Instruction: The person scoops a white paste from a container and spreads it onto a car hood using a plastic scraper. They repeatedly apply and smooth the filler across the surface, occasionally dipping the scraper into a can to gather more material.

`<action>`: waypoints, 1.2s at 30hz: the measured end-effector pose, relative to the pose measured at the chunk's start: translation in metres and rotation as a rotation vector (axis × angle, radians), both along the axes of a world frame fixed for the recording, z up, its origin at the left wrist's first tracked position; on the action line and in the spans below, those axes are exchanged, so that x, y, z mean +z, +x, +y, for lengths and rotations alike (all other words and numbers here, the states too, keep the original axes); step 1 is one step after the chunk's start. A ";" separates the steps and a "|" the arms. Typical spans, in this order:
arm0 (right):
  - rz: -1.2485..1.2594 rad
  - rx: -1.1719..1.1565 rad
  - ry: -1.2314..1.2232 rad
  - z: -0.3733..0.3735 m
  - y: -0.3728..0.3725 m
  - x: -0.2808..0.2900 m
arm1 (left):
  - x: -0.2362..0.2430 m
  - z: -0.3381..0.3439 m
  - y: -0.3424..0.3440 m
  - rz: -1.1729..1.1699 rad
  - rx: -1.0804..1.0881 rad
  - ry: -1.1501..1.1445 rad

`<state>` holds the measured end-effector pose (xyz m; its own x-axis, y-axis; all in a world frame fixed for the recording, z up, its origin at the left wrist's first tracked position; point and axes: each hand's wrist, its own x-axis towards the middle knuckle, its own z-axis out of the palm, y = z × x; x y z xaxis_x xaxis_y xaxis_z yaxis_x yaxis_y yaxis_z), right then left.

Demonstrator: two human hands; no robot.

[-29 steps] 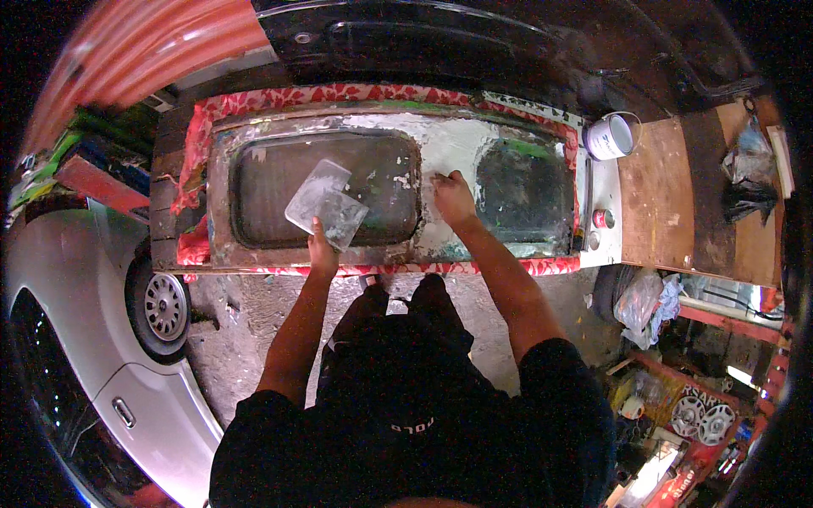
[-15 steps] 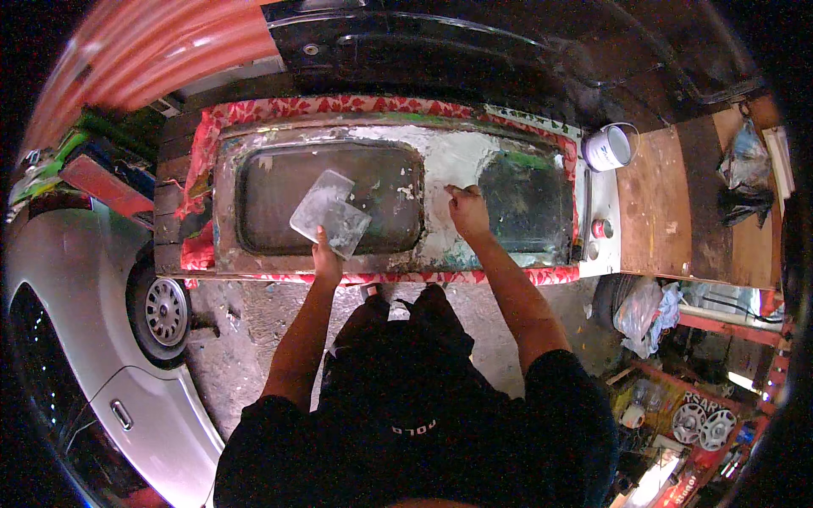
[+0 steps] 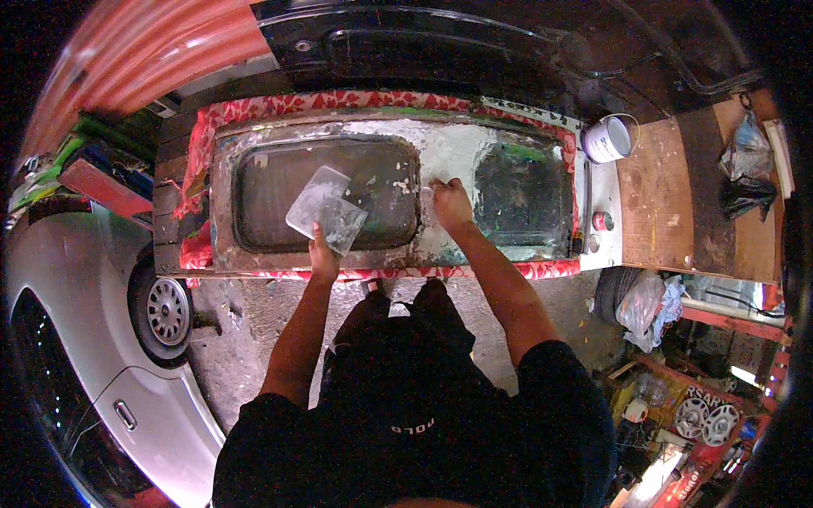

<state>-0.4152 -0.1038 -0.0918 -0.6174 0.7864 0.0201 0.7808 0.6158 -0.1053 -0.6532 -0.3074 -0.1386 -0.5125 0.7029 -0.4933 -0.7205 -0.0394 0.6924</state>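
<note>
Panel (image 3: 391,199) underneath | left hand (image 3: 322,252) — clasping translucent sheet (image 3: 330,206) | right hand (image 3: 451,203) — curled, contents unclear

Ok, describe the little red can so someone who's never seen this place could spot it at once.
Find the long, worn panel on the red patterned cloth, then go past its right end to a white strip. The red can is there, lower in the picture than the white pail; its red colour and much smaller size set it apart from that pail.
</note>
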 end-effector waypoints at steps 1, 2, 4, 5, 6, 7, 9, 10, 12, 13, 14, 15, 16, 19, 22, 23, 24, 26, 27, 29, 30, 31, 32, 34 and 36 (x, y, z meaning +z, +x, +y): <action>0.007 0.029 -0.017 -0.003 0.002 0.002 | -0.001 -0.001 -0.001 0.000 0.003 -0.030; 0.013 0.058 -0.034 -0.009 0.005 0.004 | -0.002 -0.001 -0.001 0.001 0.005 -0.060; 0.096 0.024 -0.086 -0.017 0.010 0.013 | 0.002 0.001 0.002 -0.016 0.006 -0.001; 0.174 -0.039 -0.122 -0.020 0.013 0.017 | 0.003 0.002 0.003 -0.025 0.007 0.028; 0.254 -0.101 -0.161 -0.021 0.013 0.022 | -0.001 -0.001 0.002 0.036 -0.021 0.006; 0.302 -0.180 -0.145 -0.021 0.014 0.024 | -0.006 -0.005 -0.001 0.097 -0.048 -0.017; 0.396 -0.342 -0.110 -0.020 0.014 0.030 | -0.008 -0.005 -0.002 0.100 -0.055 -0.036; 0.382 -0.332 -0.089 -0.019 0.014 0.032 | -0.005 -0.003 -0.002 0.042 -0.035 -0.032; 0.358 -0.313 -0.049 -0.015 0.012 0.036 | 0.000 0.000 0.001 -0.010 -0.005 -0.021; 0.372 -0.299 -0.030 -0.012 0.011 0.033 | 0.003 0.001 0.003 -0.005 0.005 -0.013; 0.386 -0.284 -0.011 -0.010 0.010 0.028 | 0.006 0.002 0.003 0.000 0.014 -0.006; 0.400 -0.270 0.004 -0.009 0.008 0.026 | 0.005 0.001 0.002 0.001 0.006 0.010; 0.398 -0.284 0.007 -0.007 0.005 0.025 | 0.004 0.001 0.002 0.001 -0.002 0.026; 0.401 -0.291 0.015 -0.005 -0.003 0.020 | -0.004 -0.002 -0.001 -0.004 -0.012 0.023; 0.382 -0.202 0.064 -0.002 0.000 0.013 | -0.006 -0.001 -0.001 -0.016 -0.009 0.025; 0.357 -0.148 0.100 -0.002 0.000 0.008 | -0.005 0.000 0.000 -0.021 -0.007 0.030; 0.335 -0.089 0.134 -0.003 -0.003 0.009 | -0.006 -0.002 -0.001 -0.019 -0.018 0.031; 0.095 0.007 0.090 -0.009 -0.003 0.012 | -0.009 -0.004 -0.003 -0.016 -0.041 0.033; -0.025 0.054 0.071 -0.011 -0.003 0.015 | -0.010 -0.003 -0.002 -0.005 -0.020 0.017; -0.016 0.037 0.094 -0.011 -0.005 0.004 | -0.012 0.000 0.000 0.016 0.022 -0.015; -0.014 0.027 0.101 -0.012 -0.004 0.002 | -0.012 -0.001 -0.001 0.016 -0.016 -0.006; -0.022 0.050 0.125 -0.013 -0.003 0.001 | -0.012 -0.003 -0.005 0.017 -0.053 0.003; -0.030 0.074 0.149 -0.014 -0.003 -0.001 | -0.012 -0.004 -0.006 0.017 -0.091 0.013; -0.097 0.104 0.110 -0.010 0.000 -0.004 | -0.011 -0.003 -0.006 0.017 -0.083 0.008; -0.218 0.112 -0.027 -0.004 0.007 -0.006 | -0.006 0.000 -0.004 0.009 -0.053 -0.018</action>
<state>-0.4081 -0.1076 -0.0981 -0.6883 0.7112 -0.1431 0.7139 0.6990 0.0405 -0.6568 -0.3071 -0.1442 -0.4797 0.7199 -0.5016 -0.7146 0.0111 0.6994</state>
